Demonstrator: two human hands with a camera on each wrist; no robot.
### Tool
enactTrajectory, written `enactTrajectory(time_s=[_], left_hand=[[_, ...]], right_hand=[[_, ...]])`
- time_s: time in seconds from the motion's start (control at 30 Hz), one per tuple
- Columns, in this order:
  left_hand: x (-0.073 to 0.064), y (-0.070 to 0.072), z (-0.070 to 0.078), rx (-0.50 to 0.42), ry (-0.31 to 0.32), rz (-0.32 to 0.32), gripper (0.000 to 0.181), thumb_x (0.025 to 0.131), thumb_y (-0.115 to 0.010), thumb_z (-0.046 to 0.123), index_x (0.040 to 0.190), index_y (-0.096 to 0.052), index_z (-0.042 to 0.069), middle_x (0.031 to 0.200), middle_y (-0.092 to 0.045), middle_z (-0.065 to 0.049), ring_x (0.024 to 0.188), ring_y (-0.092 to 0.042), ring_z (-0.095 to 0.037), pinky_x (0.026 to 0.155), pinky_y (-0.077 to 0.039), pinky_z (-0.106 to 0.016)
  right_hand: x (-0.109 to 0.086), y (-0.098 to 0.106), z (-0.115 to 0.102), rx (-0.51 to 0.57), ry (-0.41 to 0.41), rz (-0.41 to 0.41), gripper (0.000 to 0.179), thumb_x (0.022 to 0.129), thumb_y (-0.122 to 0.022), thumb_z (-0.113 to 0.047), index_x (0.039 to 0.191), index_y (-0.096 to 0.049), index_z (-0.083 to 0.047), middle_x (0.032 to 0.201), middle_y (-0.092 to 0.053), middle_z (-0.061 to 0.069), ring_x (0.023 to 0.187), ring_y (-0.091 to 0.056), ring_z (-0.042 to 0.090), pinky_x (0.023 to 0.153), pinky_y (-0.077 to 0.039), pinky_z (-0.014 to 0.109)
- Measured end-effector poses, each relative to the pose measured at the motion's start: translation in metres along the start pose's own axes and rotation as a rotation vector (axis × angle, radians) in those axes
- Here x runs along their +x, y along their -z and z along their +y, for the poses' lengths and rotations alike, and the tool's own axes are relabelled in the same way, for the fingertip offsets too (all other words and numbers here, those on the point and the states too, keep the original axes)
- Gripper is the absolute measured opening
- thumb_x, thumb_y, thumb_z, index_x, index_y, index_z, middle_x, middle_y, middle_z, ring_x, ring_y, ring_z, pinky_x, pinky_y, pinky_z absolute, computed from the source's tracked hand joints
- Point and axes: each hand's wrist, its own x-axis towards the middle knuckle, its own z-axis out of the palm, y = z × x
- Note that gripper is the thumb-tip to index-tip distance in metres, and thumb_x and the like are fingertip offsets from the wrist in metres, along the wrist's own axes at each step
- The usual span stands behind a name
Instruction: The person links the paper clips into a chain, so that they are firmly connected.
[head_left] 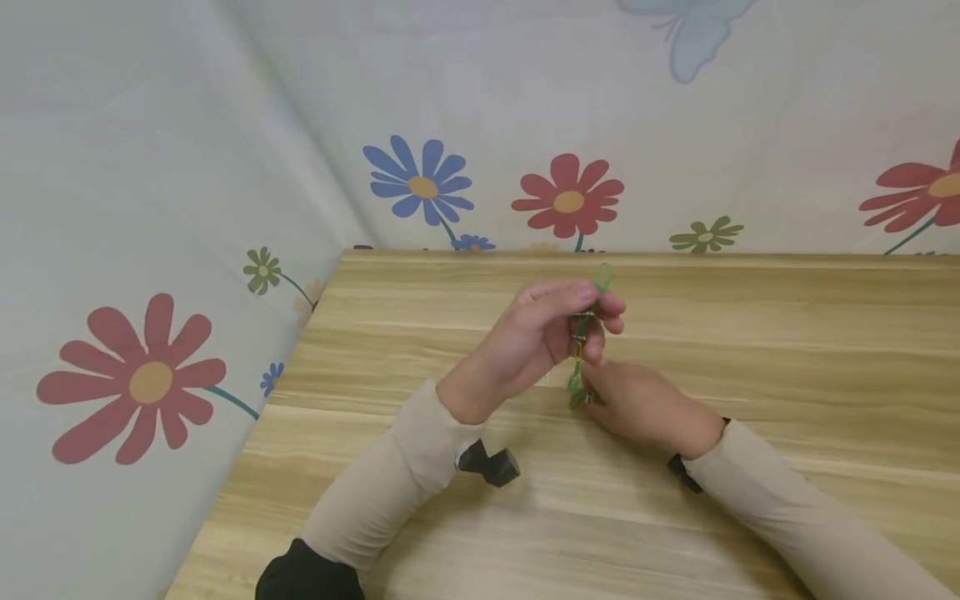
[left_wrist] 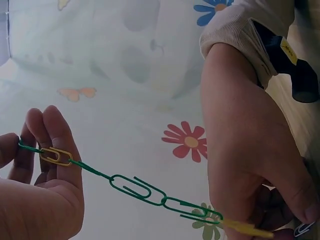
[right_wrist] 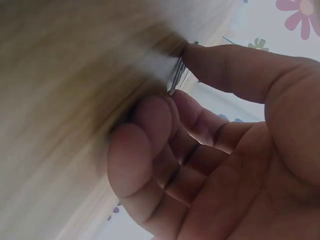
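Observation:
My left hand (head_left: 525,337) is raised over the wooden table and pinches a green paper clip at the top of a chain, thumb against fingers. Down from it in the left wrist view run a yellow paper clip (left_wrist: 59,156), several green paper clips (left_wrist: 163,201) and another yellow paper clip (left_wrist: 245,228). The chain's lower end overlaps my right hand (head_left: 648,404) in that view. Low at the tabletop, the right hand pinches a silver paper clip (right_wrist: 177,75) between thumb and fingertip, its other fingers curled.
A small pale clip-like piece (head_left: 547,377) lies on the wooden table (head_left: 420,333), left of the chain. A flower-printed cloth (head_left: 480,100) hangs behind the table's back edge and along its left side. Black camera mounts (head_left: 491,465) sit at both wrists.

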Motion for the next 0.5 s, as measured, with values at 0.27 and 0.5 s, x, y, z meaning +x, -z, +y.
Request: enactTrajectory(time_s=[0.27,0.5], left_hand=[[-0.003,0.001,0.001,0.023,0.001,0.032,0.027,0.093,-0.043,0.01,0.093,-0.07,0.01,0.082,-0.063,-0.004,0.054,-0.05,-0.015,0.059,-0.05,-0.028],[-0.003,-0.004,0.005,0.163,-0.006,0.067,0.022,0.096,-0.045,0.011,0.085,-0.062,0.003,0.067,-0.049,-0.003,0.044,-0.026,-0.012,0.04,-0.022,-0.021]], right_hand=[[0.0,0.013,0.008,0.096,-0.001,-0.043,0.011,0.085,-0.06,-0.001,0.086,-0.055,-0.01,0.063,-0.043,-0.006,0.056,-0.041,0.009,0.052,-0.037,0.026],[-0.008,0.059,0.006,0.213,0.025,0.101,0.015,0.086,-0.066,-0.004,0.079,-0.058,-0.015,0.064,-0.051,-0.007,0.058,-0.049,0.01,0.054,-0.042,0.028]])
